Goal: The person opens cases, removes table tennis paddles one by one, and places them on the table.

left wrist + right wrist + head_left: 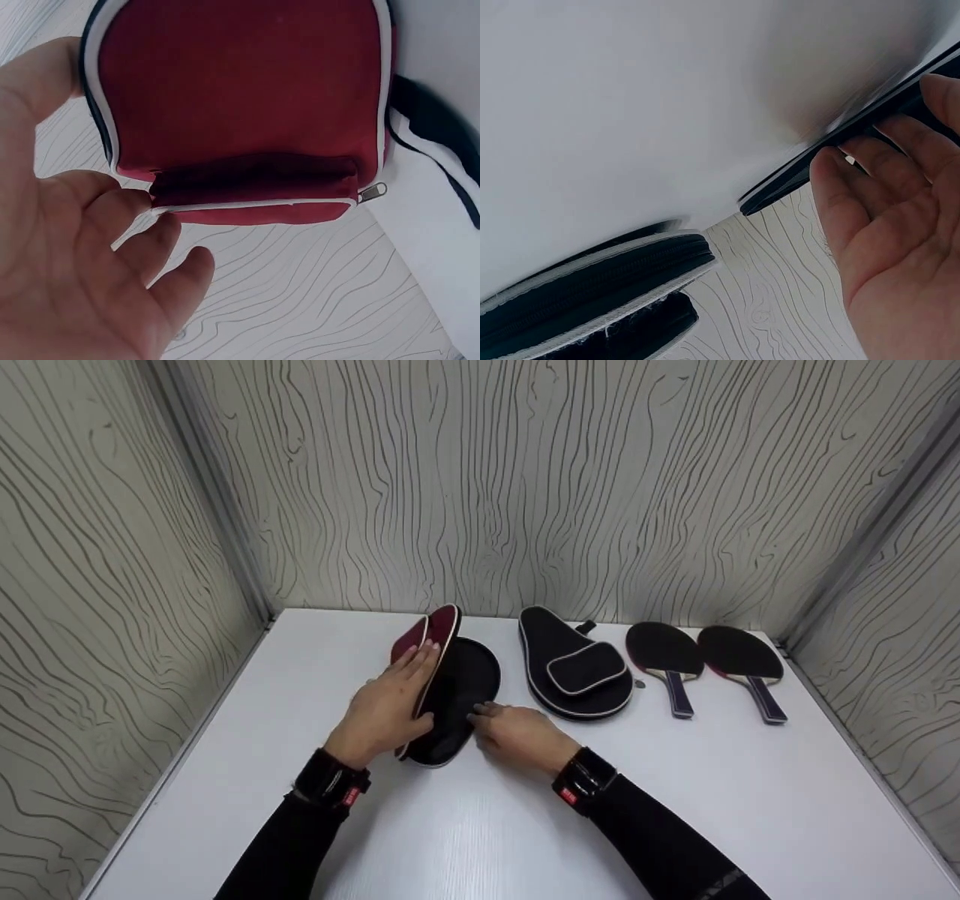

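Note:
A red table tennis paddle case (pixel 240 90) with white piping stands unzipped, its red lid tilted up and its black inner half (pixel 469 675) on the table. My left hand (pixel 386 709) grips the lid's edge, thumb inside and fingers along the red outside. In the left wrist view its front pocket (pixel 255 214) gapes and a zipper pull (pixel 373 193) hangs beside it. My right hand (pixel 525 735) pinches the right rim of the black half. The right wrist view has its fingers (pixel 885 165) against that rim.
A closed black paddle case (pixel 547 641) with white piping lies right of the red one. Two black-faced paddles (pixel 665 649), (pixel 741 652) lie farther right, handles toward me. Patterned panels (pixel 480 487) wall in the white table (pixel 465 840) at the back and sides.

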`<state>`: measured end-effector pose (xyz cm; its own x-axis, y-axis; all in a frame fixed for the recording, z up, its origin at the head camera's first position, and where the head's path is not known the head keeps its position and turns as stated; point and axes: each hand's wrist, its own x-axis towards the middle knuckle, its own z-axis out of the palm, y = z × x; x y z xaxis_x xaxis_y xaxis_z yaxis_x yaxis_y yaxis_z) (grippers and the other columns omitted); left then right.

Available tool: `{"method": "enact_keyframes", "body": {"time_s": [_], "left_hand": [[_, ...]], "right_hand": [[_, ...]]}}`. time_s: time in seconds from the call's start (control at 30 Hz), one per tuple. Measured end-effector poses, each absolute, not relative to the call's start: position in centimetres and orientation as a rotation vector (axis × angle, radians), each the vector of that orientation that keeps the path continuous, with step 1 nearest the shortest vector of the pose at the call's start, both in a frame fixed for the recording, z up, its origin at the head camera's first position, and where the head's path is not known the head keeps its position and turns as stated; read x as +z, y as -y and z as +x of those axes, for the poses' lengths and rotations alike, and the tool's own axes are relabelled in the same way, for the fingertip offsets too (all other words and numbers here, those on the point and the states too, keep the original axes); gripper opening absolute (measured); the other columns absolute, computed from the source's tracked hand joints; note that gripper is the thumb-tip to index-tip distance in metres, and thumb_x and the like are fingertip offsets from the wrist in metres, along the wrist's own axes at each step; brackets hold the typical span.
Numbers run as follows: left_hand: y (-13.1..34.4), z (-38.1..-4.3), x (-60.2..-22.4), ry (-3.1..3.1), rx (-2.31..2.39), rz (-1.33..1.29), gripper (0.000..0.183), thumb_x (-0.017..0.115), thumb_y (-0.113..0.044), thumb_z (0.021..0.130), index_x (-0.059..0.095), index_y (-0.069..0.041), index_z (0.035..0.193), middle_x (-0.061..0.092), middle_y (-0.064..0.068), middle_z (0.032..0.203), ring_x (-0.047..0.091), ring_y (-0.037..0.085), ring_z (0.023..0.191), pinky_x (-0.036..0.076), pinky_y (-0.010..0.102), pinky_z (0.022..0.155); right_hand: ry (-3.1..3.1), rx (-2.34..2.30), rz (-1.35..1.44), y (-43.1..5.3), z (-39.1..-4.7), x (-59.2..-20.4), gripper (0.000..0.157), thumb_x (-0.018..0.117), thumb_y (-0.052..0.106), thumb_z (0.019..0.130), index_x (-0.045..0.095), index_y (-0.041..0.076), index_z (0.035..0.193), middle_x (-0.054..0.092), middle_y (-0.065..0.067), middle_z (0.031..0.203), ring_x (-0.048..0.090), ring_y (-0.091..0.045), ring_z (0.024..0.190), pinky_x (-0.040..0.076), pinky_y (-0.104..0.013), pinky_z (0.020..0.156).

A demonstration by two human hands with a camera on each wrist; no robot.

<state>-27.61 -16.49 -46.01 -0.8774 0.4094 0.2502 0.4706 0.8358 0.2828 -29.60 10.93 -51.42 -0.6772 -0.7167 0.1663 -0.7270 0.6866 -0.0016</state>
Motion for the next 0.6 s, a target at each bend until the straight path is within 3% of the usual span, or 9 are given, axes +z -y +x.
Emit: {"method": "enact_keyframes", "body": {"time_s": [0.13, 0.27, 0.37, 0.47, 0.5, 0.6], "left_hand": [[16.3, -27.6, -46.2, 2.857, -0.524, -0.712, 0.11, 0.088, -0.024, 0.099, 0.025, -0.008, 0.187, 0.032, 0.015, 0.194, 0.038, 0.041, 0.179, 0.067, 0.06, 0.113], [16.3, -27.4, -46.4, 2.893, -0.541, -0.695, 0.113, 0.089, -0.027, 0.1, 0.021, -0.01, 0.189, 0.027, 0.013, 0.195, 0.047, 0.041, 0.174, 0.065, 0.058, 0.118], [16.2, -27.3, -46.6, 2.938, -0.581, -0.654, 0.113, 0.088, -0.031, 0.102, 0.019, -0.009, 0.189, 0.025, 0.018, 0.195, 0.074, 0.042, 0.144, 0.07, 0.057, 0.104], [16.1, -27.3, -46.9, 3.004, -0.602, -0.592, 0.107, 0.084, -0.037, 0.106, 0.022, 0.0, 0.186, 0.03, 0.029, 0.191, 0.081, 0.044, 0.122, 0.07, 0.059, 0.1], [16.1, -27.3, -47.0, 3.027, -0.611, -0.569, 0.105, 0.082, -0.039, 0.107, 0.025, 0.004, 0.184, 0.033, 0.034, 0.188, 0.081, 0.047, 0.121, 0.07, 0.061, 0.103], [16.2, -27.4, -47.4, 3.089, -0.596, -0.498, 0.101, 0.079, -0.045, 0.109, 0.033, 0.012, 0.179, 0.045, 0.042, 0.178, 0.076, 0.051, 0.139, 0.068, 0.062, 0.111]], "right_hand": [[2.773, 0.15, 1.197, -11.2, -29.8, -51.4, 0.038, 0.071, 0.02, 0.115, 0.079, 0.005, 0.149, 0.078, -0.018, 0.156, 0.083, -0.037, 0.133, 0.073, -0.05, 0.099], [2.793, 0.174, 1.211, -11.3, -30.0, -51.2, 0.038, 0.071, 0.02, 0.115, 0.078, 0.005, 0.15, 0.078, -0.017, 0.158, 0.082, -0.036, 0.136, 0.073, -0.049, 0.098], [2.806, 0.168, 1.212, -11.3, -30.1, -51.2, 0.041, 0.072, 0.021, 0.115, 0.077, 0.006, 0.152, 0.077, -0.015, 0.159, 0.081, -0.035, 0.139, 0.073, -0.048, 0.099], [2.811, 0.164, 1.216, -11.2, -30.2, -51.4, 0.042, 0.072, 0.022, 0.115, 0.077, 0.007, 0.154, 0.077, -0.014, 0.16, 0.08, -0.034, 0.142, 0.072, -0.048, 0.102], [2.813, 0.163, 1.219, -11.2, -30.2, -51.4, 0.042, 0.071, 0.023, 0.116, 0.076, 0.007, 0.154, 0.076, -0.014, 0.161, 0.079, -0.033, 0.143, 0.072, -0.048, 0.104], [2.795, 0.153, 1.253, -11.0, -30.2, -51.5, 0.041, 0.068, 0.023, 0.117, 0.076, 0.008, 0.154, 0.076, -0.013, 0.161, 0.079, -0.033, 0.143, 0.072, -0.049, 0.105]]}}
